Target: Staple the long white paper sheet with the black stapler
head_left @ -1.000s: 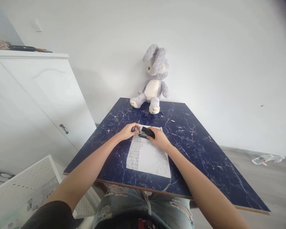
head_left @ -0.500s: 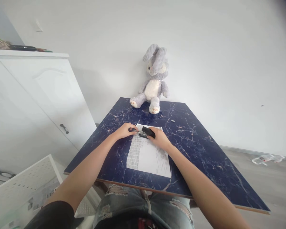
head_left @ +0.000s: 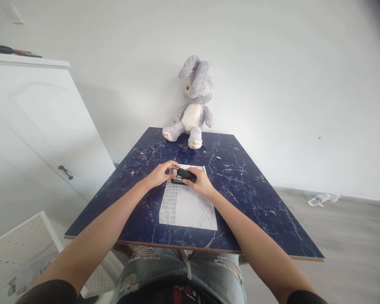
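Left hand (head_left: 161, 174): had closed in on the stapler's left end, while the whole scene had slid leftward in the head view. Its fingers were bent around that end, thumb below; whether they pinched a part could not be told.
Right hand (head_left: 203, 182): was wrapped around the stapler's right end, fingers over the top, thumb along the near side, a firm hold.
Stapler (head_left: 186, 174): lay above the upper part of the paper, between the two hands. It was black, with a glint of metal between arm and base at the left.
Stapler's feel: probably light enough for one hand, stiff in the body, springy or loose at the hinge, smooth but not very slippery.
Stapler's hold: best taken at the right end, as the right hand had it, with fingertips clear of the gap.
Paper (head_left: 193, 207): lay flat on the blue table (head_left: 250, 190), printed along both sides; thin, easily creased, best held by an edge.
Toy rabbit (head_left: 192, 116): sat at the far edge, well apart from the hands.
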A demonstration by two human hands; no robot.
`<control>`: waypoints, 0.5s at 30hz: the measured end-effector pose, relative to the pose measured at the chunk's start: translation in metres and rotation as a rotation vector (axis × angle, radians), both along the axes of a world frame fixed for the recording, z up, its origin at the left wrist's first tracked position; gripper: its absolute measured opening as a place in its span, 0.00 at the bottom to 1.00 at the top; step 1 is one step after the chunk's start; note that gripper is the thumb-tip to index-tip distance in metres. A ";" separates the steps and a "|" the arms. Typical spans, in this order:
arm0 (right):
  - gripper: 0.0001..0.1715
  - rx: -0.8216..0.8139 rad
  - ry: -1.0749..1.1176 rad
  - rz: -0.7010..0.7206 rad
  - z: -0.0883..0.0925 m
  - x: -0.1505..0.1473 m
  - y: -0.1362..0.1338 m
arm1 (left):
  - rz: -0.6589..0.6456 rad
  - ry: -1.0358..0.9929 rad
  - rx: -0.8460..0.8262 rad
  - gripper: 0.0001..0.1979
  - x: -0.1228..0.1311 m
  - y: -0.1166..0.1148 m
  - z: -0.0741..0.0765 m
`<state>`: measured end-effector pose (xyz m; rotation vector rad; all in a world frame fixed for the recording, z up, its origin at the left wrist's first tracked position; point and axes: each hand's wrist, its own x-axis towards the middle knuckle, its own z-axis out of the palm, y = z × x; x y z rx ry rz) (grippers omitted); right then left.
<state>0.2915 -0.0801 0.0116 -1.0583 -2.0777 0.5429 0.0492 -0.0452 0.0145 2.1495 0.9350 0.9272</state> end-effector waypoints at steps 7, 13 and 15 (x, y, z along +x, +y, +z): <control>0.10 0.017 -0.158 -0.068 -0.003 -0.009 0.003 | 0.038 0.107 0.095 0.18 -0.004 0.008 0.005; 0.08 0.009 -0.197 -0.125 0.004 0.013 -0.004 | 0.185 0.008 0.126 0.15 -0.020 0.018 -0.004; 0.09 -0.025 -0.198 -0.116 0.005 0.036 -0.009 | 0.163 0.026 0.112 0.15 -0.021 0.020 -0.009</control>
